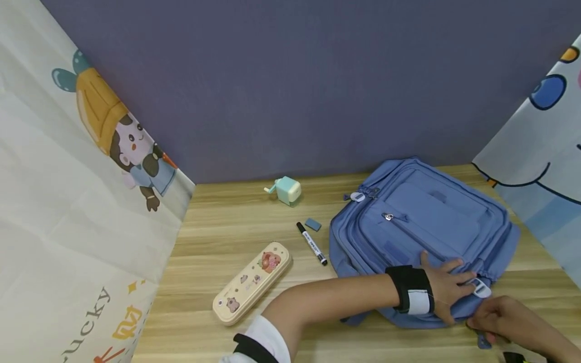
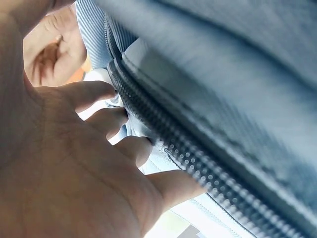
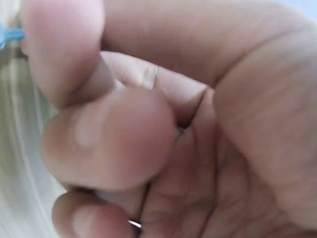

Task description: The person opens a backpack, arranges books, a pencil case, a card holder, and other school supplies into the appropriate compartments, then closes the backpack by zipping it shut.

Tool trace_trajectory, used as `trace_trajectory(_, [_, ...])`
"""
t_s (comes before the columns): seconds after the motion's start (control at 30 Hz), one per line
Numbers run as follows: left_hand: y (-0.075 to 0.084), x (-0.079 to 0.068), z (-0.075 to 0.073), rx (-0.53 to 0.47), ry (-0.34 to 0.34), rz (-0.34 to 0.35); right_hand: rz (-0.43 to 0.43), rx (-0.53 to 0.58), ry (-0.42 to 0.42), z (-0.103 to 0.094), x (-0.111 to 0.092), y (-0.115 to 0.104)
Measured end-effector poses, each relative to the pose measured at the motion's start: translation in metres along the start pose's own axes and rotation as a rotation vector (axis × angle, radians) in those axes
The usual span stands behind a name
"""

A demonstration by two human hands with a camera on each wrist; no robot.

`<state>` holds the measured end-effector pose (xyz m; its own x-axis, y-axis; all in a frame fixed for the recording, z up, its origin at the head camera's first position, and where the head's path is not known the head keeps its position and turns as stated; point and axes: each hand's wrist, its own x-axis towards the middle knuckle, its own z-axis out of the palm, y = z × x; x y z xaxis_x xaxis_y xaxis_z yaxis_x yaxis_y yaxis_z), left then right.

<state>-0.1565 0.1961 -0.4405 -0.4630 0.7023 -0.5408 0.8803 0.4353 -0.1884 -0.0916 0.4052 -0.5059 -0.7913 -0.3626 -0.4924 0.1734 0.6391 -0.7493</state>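
Blue backpack (image 1: 422,227) lies zipped; hands (image 1: 447,292) on it

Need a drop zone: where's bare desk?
Bare wood: between the cream cartoon pencil case and the mint green pencil sharpener, and the near edge left of the forearm. Crowded: the blue fabric backpack, under the left hand and right hand.

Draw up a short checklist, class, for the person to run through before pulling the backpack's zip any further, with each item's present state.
1. Backpack lies flat on the table: ok.
2. Left hand presses the backpack down beside the zip: ok.
3. Right hand pinches a zip pull: cannot tell, fingers hide it.
4. Marker and pencil case lie apart from the backpack: ok.
5. Zip teeth free of cloth: cannot tell.
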Motion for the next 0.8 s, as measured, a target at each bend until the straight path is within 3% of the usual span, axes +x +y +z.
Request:
trace_trajectory(0.3, [-0.001,-0.004,-0.002,-0.007,0.002,0.006,-0.099,-0.004,0.004,0.024,-0.002,-0.008])
trace_trajectory(0.5, [0.0,-0.006,0.001,-0.001,0.039,0.002,-0.184,0.024,0.013,0.032,0.002,-0.007])
trace_trajectory(0.67, [0.003,-0.004,0.004,0.032,0.087,-0.011,-0.134,0.058,-0.026,0.024,-0.001,-0.004])
trace_trajectory(0.8, [0.008,-0.004,0.01,0.06,0.223,0.089,-0.072,0.094,-0.057,0.017,-0.01,-0.003])
